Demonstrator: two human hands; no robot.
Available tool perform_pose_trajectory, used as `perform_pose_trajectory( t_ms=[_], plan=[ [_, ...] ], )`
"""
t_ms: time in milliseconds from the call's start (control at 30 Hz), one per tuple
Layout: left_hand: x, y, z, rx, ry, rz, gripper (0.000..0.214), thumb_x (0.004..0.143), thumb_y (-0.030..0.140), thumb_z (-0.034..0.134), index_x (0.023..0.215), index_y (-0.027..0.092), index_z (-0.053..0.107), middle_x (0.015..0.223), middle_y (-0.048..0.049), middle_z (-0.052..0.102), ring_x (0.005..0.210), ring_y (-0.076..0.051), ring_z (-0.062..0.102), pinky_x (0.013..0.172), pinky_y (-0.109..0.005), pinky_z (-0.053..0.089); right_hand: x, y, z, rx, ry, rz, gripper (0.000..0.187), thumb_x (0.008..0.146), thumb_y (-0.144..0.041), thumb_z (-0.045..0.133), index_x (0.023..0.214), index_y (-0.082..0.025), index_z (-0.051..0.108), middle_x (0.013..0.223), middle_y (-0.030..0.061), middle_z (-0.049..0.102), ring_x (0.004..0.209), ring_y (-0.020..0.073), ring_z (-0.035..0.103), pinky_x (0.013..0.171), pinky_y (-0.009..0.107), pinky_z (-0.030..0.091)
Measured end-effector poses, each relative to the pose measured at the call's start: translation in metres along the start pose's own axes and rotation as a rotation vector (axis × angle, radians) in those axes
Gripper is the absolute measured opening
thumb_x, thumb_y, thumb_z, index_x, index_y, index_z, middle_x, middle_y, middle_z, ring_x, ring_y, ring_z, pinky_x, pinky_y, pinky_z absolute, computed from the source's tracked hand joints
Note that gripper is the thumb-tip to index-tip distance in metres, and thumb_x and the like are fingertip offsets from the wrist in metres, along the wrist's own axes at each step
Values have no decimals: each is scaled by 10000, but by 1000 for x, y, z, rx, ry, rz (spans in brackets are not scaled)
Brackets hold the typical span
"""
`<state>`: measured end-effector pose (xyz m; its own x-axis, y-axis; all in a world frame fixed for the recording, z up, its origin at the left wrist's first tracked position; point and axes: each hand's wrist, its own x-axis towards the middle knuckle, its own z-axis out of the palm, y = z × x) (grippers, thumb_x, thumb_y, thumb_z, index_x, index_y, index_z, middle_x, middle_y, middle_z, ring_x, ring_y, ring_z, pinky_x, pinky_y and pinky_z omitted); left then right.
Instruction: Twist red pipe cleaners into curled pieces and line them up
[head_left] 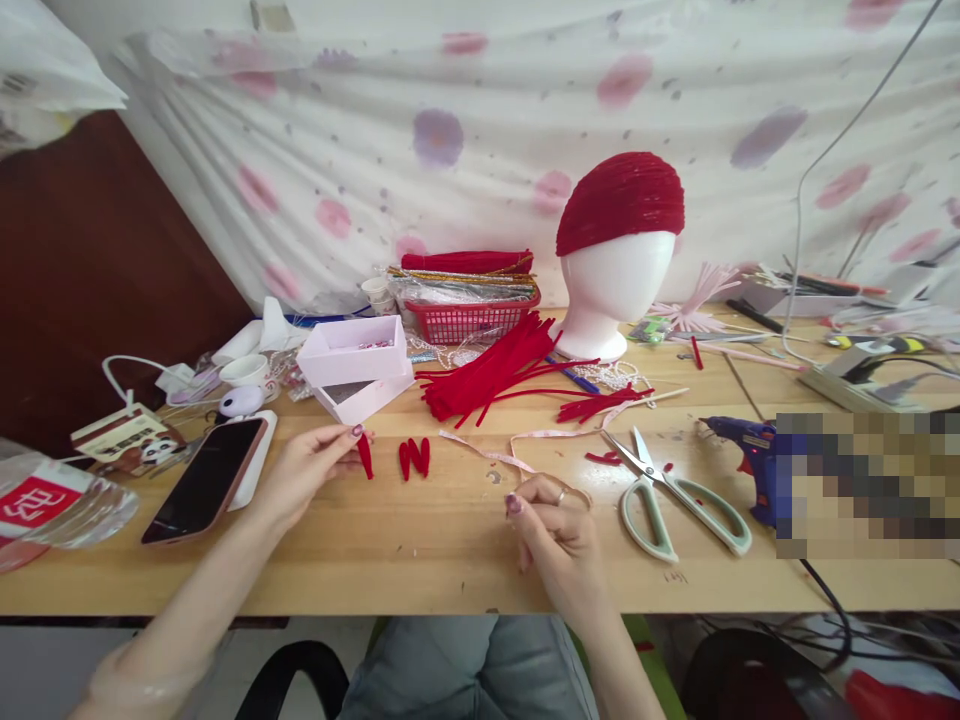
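Hands of one person are busy over a wooden table (450,570). The left hand (304,475) has its thumb and finger pinched on the top of a small red piece (365,457), which hangs down just at the tabletop. The right hand (561,535) is loosely curled, with its thumb close to the first finger. Nothing shows in it, but it is hard to tell if something tiny is tucked inside.

Between the hands lie some more small red shapes (425,458), close together in a row; there look to be three. A thin tape (480,452) runs behind the right hand. Next to that hand, scissors (646,470) rest with their blades apart, near short red scraps (602,458). Past them is a blue glue gun (742,440), partly blurred out.

Farther back are a big pile of long fuzzy red sticks (487,375), white boxes (352,368), a red basket (472,324) and a white head (619,275) wearing a red cap (626,200).

The cap looks fully covered in red rows. A few small pieces seem shaped already, with one more in the fingers. Lots of long sticks look unused, so plenty may be left.
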<state>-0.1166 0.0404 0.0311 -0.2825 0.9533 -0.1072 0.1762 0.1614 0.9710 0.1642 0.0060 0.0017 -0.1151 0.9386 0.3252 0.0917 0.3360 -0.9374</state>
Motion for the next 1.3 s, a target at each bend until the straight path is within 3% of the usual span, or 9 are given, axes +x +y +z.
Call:
perform_pose_trajectory(
  t_ms=[167, 400, 533, 633, 767, 900, 1067, 1167, 1300],
  plan=[
    [20, -10, 3, 242, -54, 26, 344, 553, 491, 755, 670, 169, 723, 769, -99, 766, 699, -249, 704, 676, -392, 591, 1, 6, -3, -62, 33, -15, 636, 1021, -430, 328, 511, -194, 624, 731, 59, 634, 765, 192, 582, 757, 316, 406],
    [32, 5, -5, 589, 46, 244, 303, 691, 436, 619, 834, 204, 752, 974, -78, 761, 868, -288, 666, 850, -413, 490, -2, 12, -5, -112, 26, 16, 539, 1019, -412, 329, 680, -190, 685, 737, 56, 654, 693, 186, 580, 724, 321, 439],
    [31, 12, 0, 698, -1, 300, 315, 731, 440, 590, 854, 197, 746, 887, -72, 757, 793, -272, 660, 774, -384, 494, -3, 14, -6, -237, 114, -30, 486, 1003, -351, 353, 737, -201, 731, 955, 82, 682, 919, 224, 626, 843, 355, 443],
    [29, 5, 15, 736, -83, 336, 337, 704, 439, 641, 906, 189, 742, 893, -76, 747, 785, -258, 665, 736, -357, 508, -3, 20, -5, -271, 123, -60, 371, 990, -282, 359, 1056, -228, 720, 1188, 91, 632, 1092, 244, 589, 928, 401, 432],
    [30, -8, 22, 783, -148, 398, 328, 664, 421, 699, 894, 192, 744, 913, -96, 725, 844, -274, 654, 797, -384, 503, -8, 24, -7, -155, 188, -66, 458, 966, -223, 410, 1423, -257, 420, 1315, 114, 567, 1081, 219, 599, 878, 389, 499],
    [29, -4, 17, 816, -130, 440, 264, 760, 376, 600, 894, 196, 739, 932, -114, 702, 911, -293, 643, 859, -426, 485, -14, 13, -19, -77, 422, -115, 289, 962, -257, 497, 1242, -224, 564, 876, 49, 675, 794, 174, 661, 725, 311, 538],
    [16, 1, 34, 835, -219, 599, 326, 889, 362, 472, 1023, 235, 740, 1114, -107, 674, 1082, -277, 589, 982, -435, 415, -16, 3, -43, -150, 747, -56, 268, 903, -388, 620, 1034, -160, 670, 526, -51, 525, 370, 87, 420, 383, 223, 323],
    [14, -8, 38, 949, -303, 743, 270, 889, 325, 519, 1003, 285, 760, 1238, -95, 659, 1194, -314, 531, 1025, -518, 342, -19, 8, -56, -230, 768, -54, 314, 926, -430, 578, 817, -160, 695, 450, -55, 464, 377, 98, 416, 421, 248, 325],
    [21, -11, 20, 1029, -254, 783, 295, 897, 352, 501, 920, 270, 784, 1227, -116, 677, 1144, -352, 561, 985, -549, 366, -22, 17, -73, -289, 718, -110, 547, 976, -422, 485, 475, -205, 448, 455, -23, 435, 478, 127, 449, 527, 287, 346]
  ],
)
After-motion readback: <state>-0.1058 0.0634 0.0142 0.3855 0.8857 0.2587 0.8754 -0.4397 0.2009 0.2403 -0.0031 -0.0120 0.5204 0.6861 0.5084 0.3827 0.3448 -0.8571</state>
